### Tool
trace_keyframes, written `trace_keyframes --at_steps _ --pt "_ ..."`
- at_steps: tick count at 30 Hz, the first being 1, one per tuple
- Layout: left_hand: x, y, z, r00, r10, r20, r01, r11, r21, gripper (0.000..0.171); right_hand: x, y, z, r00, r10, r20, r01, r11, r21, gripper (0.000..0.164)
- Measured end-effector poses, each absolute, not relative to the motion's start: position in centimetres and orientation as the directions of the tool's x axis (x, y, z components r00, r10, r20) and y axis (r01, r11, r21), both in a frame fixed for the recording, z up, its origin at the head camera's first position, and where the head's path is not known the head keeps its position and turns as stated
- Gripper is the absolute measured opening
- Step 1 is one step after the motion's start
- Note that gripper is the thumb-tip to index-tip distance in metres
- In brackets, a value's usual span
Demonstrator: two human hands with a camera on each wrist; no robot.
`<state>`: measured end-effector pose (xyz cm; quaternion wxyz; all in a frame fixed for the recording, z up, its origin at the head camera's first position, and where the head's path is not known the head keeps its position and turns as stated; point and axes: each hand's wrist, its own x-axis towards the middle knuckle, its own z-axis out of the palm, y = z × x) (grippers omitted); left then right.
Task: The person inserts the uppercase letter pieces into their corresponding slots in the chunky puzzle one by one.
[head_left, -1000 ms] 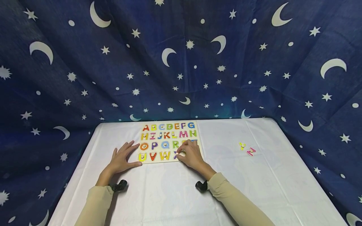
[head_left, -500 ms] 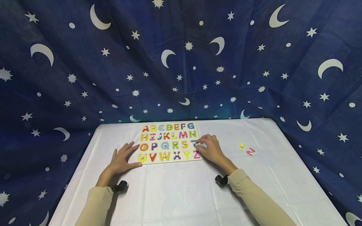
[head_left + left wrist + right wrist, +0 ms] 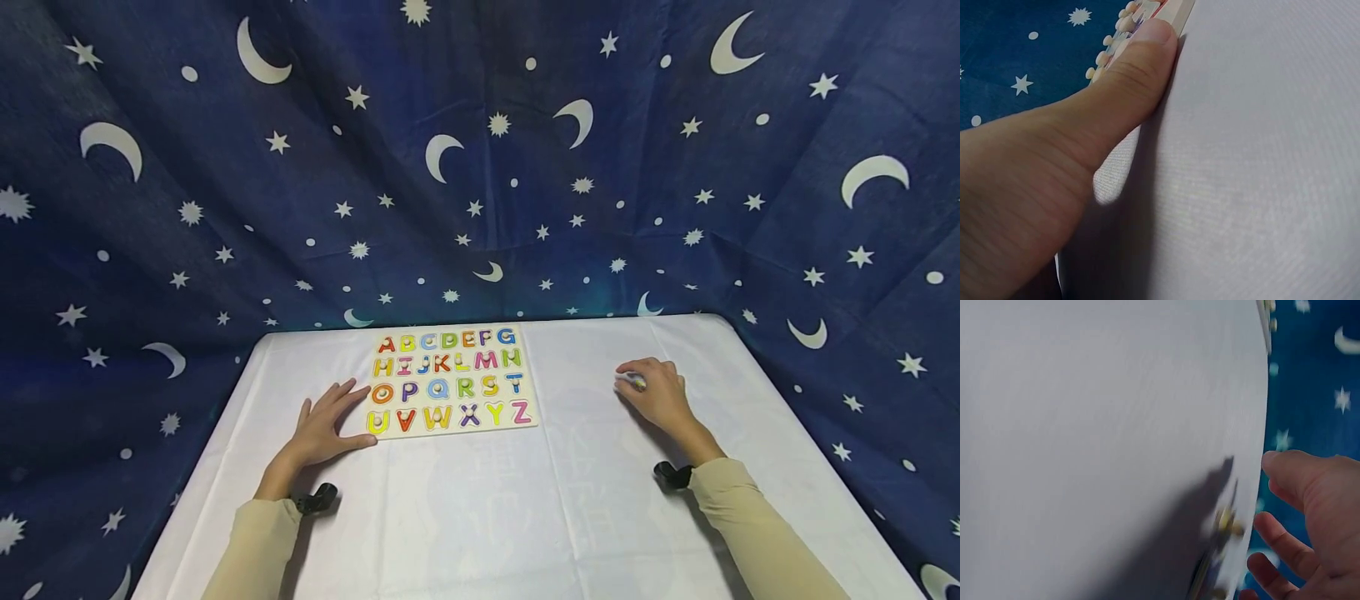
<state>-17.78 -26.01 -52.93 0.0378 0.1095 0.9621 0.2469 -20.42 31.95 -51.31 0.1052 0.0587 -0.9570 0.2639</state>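
My left hand (image 3: 322,429) touches the left edge of a wooden alphabet puzzle board (image 3: 453,437). Its fingers are spread, and the thumb lies at the near corner; in the left wrist view, this thumb (image 3: 1129,72) meets the board's edge. Knobbed letters fill most of the board; its Y and Z spots show no knobs. Far to the right, my right hand (image 3: 660,396) hovers with thumb and fingers apart around a yellow Y piece (image 3: 638,382). Blurred knobbed letter pieces (image 3: 1227,524) lie below those fingers in the right wrist view. The Z piece is hidden from the head view.
A white cloth (image 3: 480,517) covers the table. Behind and beside it hangs a dark blue curtain (image 3: 420,208) with moons and stars. Each wrist wears a small black camera, such as the right one (image 3: 672,475).
From the X on the board, my right hand has moved off to the right, over the loose Y and Z pieces. The X stays in the board. My left hand has kept its place.
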Motion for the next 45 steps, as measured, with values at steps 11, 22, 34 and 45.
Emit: trace_keyframes --at_steps 11,22,34,45 --pt "-17.7 -26.1 -53.0 -0.973 0.230 -0.004 0.199 0.854 0.481 0.099 -19.5 36.6 -52.6 -0.987 0.025 0.158 -0.070 0.822 -0.566 0.025" --pt "-17.5 -26.1 -53.1 -0.975 0.221 -0.012 0.187 0.850 0.493 0.098 -19.4 36.2 -52.6 -0.983 0.058 0.174 -0.056 0.809 -0.585 0.017" --pt "-17.8 -26.3 -53.7 -0.973 0.229 0.003 0.202 0.849 0.489 0.097 -19.1 36.0 -52.5 -0.986 0.089 0.139 -0.011 0.803 -0.596 0.018" --pt "-17.8 -26.1 -53.4 -0.973 0.232 0.001 0.202 0.846 0.493 0.097 -19.4 35.9 -52.2 -0.985 0.092 0.149 -0.011 0.816 -0.578 0.015"
